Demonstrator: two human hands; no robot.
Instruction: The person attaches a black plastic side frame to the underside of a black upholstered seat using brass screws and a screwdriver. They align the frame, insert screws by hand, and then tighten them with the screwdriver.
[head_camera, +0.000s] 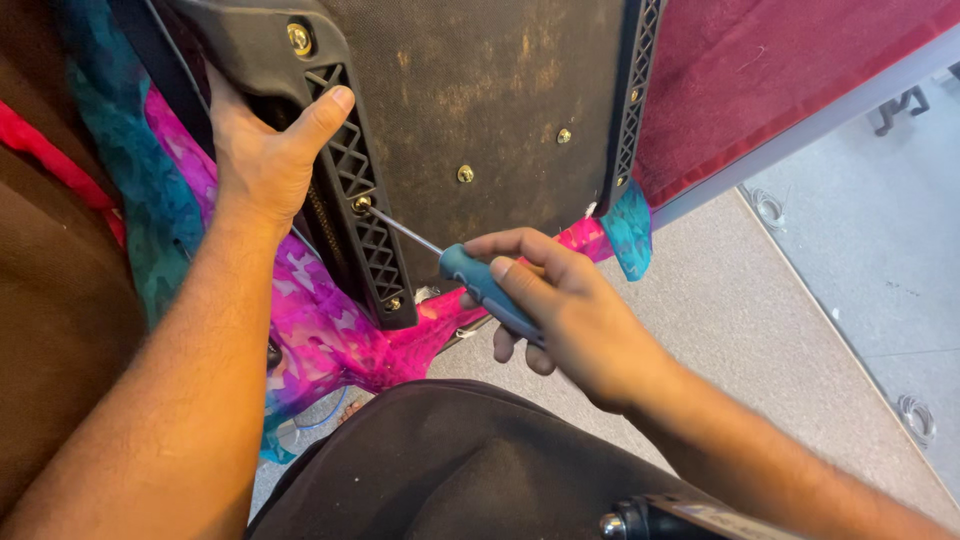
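Two hands engaged — left hand (262, 160) clamped, thumb over the black lattice rail (362, 200) of the dark panel (480, 100), right hand (560, 310) fingers wrapped round the teal screwdriver (478, 285), tip on the brass screw (362, 204); best kept square, pressing firmly.

The screwdriver (480, 285) has a blue handle and a thin bare metal shaft. It lies at a slant, handle lower right, tip upper left. The tip sits on a brass screw (362, 204) in the left black lattice rail (362, 190) of the dark panel (480, 110). The panel is a worn, stained board, standing tilted, with a matching lattice rail along its right edge and more brass screws across its face and rails.
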